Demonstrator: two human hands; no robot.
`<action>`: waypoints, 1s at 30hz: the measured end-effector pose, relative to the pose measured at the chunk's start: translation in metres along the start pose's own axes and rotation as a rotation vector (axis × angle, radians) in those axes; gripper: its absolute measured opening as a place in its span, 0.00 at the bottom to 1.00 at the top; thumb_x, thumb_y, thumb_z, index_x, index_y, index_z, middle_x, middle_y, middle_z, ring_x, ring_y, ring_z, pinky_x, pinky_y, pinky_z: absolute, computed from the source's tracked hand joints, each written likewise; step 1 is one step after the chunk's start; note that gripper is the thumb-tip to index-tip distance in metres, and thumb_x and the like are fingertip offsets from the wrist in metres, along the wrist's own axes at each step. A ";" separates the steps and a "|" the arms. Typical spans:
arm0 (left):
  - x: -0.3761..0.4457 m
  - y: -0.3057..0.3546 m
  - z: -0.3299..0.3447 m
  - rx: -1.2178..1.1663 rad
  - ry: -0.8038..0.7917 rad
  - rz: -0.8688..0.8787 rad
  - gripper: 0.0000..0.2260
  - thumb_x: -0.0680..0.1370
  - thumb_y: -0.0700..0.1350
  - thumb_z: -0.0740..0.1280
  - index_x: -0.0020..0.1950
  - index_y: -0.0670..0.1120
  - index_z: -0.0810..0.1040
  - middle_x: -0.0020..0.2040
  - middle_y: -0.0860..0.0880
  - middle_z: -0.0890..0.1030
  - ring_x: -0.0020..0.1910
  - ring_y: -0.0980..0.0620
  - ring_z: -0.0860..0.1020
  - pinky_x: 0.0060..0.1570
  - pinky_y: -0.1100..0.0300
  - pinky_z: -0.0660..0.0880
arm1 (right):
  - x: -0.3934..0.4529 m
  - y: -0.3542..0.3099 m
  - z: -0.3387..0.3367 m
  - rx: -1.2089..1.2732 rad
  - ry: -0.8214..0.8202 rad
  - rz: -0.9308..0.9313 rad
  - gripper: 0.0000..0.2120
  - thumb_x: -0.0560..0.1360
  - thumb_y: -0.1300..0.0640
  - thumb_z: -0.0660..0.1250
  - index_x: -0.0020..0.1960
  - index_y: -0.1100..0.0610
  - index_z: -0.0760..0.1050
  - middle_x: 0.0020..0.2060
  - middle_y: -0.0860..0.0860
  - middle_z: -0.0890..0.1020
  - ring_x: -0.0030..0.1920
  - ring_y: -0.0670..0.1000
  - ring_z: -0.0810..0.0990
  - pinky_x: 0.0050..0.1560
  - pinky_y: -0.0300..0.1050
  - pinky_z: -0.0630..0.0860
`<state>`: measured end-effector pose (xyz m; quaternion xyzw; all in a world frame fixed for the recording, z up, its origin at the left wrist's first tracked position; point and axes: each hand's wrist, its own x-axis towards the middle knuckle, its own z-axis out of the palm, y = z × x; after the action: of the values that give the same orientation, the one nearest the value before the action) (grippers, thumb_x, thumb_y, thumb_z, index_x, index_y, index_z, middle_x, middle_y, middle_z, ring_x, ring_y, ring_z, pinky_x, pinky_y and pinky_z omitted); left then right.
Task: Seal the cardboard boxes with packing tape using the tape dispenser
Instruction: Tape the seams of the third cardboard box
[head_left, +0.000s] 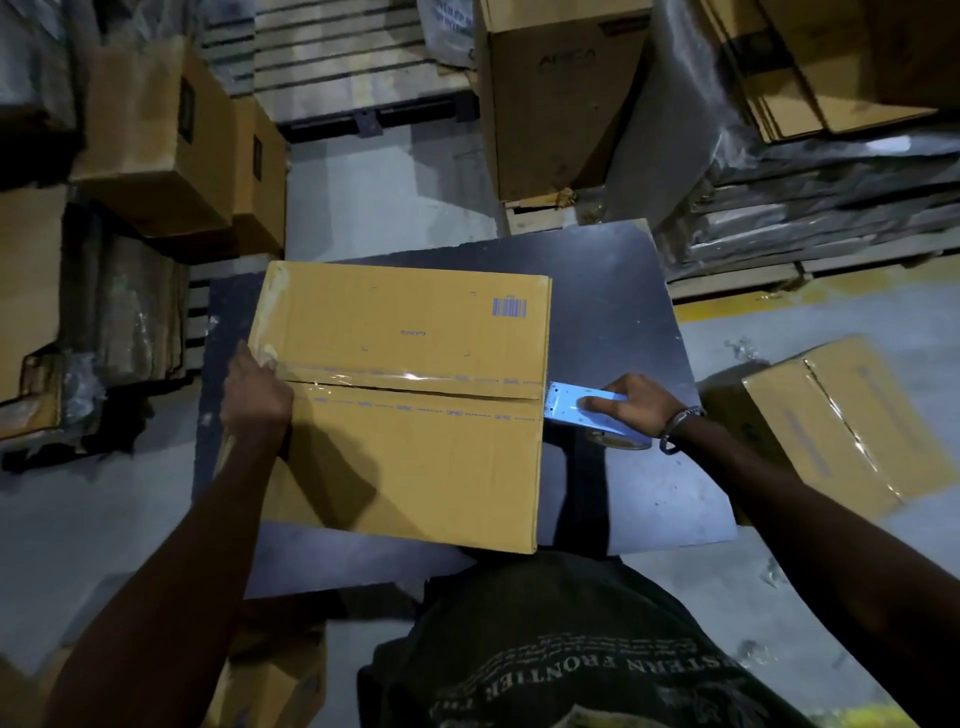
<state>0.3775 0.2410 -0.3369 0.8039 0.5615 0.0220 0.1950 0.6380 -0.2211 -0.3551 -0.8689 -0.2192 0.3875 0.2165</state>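
Observation:
A yellow-brown cardboard box (405, 457) lies on a dark table top (623, 322), its two top flaps meeting in a centre seam. Clear packing tape (395, 376) runs along that seam from the left edge to the right edge. My left hand (257, 397) presses on the left end of the tape at the box's left edge, its fingers bent over the edge. My right hand (636, 408) grips a light blue tape dispenser (576, 408) just past the box's right edge, with its toothed blade against that edge. The tape roll (621, 440) shows beneath the hand.
A second taped box (841, 431) sits tilted at the right, beside the table. Stacked cartons (171, 140) stand at the left, a tall carton (556, 98) at the back, and wrapped pallets (831, 208) at the right. Grey floor lies between them.

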 end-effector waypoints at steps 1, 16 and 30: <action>-0.002 0.000 -0.001 0.001 -0.005 0.010 0.28 0.86 0.43 0.61 0.84 0.45 0.57 0.78 0.40 0.68 0.75 0.35 0.70 0.70 0.33 0.69 | 0.002 0.002 0.002 0.038 0.004 0.007 0.34 0.70 0.26 0.67 0.36 0.60 0.82 0.26 0.50 0.78 0.28 0.51 0.72 0.34 0.48 0.65; -0.004 -0.015 -0.003 -0.017 0.002 0.123 0.25 0.87 0.47 0.57 0.84 0.43 0.58 0.78 0.38 0.69 0.72 0.33 0.73 0.67 0.33 0.72 | -0.019 0.013 0.058 0.400 0.013 0.298 0.23 0.75 0.40 0.74 0.37 0.60 0.80 0.28 0.54 0.79 0.28 0.52 0.75 0.34 0.44 0.67; -0.009 -0.027 -0.002 0.102 0.051 0.144 0.15 0.86 0.46 0.61 0.73 0.47 0.69 0.62 0.38 0.80 0.59 0.30 0.80 0.55 0.35 0.79 | -0.034 0.024 0.102 -0.262 0.524 0.142 0.21 0.84 0.43 0.62 0.54 0.62 0.80 0.45 0.59 0.84 0.42 0.59 0.83 0.39 0.48 0.78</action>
<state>0.3498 0.2417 -0.3431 0.8502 0.5076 0.0279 0.1372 0.5439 -0.2381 -0.4100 -0.9729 -0.1428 0.1326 0.1241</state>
